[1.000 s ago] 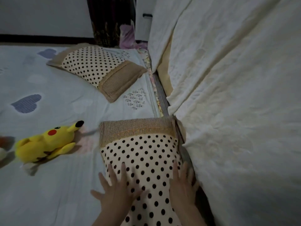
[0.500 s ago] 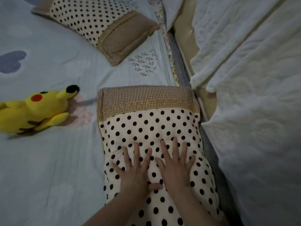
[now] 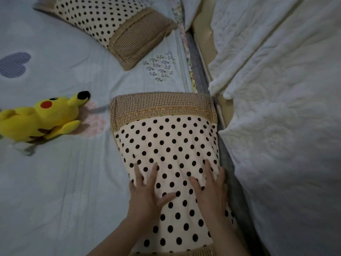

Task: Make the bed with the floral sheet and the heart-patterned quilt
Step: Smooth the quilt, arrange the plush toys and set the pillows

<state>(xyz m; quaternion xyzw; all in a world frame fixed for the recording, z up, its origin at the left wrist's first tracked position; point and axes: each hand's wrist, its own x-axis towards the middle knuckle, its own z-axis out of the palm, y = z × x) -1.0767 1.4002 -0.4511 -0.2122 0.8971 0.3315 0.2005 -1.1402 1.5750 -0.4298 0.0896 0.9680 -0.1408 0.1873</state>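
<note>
The pale heart-patterned quilt [image 3: 60, 182] lies spread flat over the bed. A strip of floral sheet [image 3: 186, 52] shows along its right edge. On the quilt lies a cream pillow with black dots and a brown checked end [image 3: 166, 141]. My left hand [image 3: 147, 193] rests flat on the pillow's left side, fingers spread. My right hand [image 3: 210, 189] presses flat on its right side, near the edge.
A second dotted pillow [image 3: 114, 23] lies at the top of the quilt. A yellow plush toy [image 3: 40, 117] lies on the left. A white quilted cover [image 3: 286, 126] hangs over the headboard on the right, with a dark gap beside the mattress.
Both hands slid apart on the pillow, from side by side at its middle towards its left and right edges. The view came closer.
</note>
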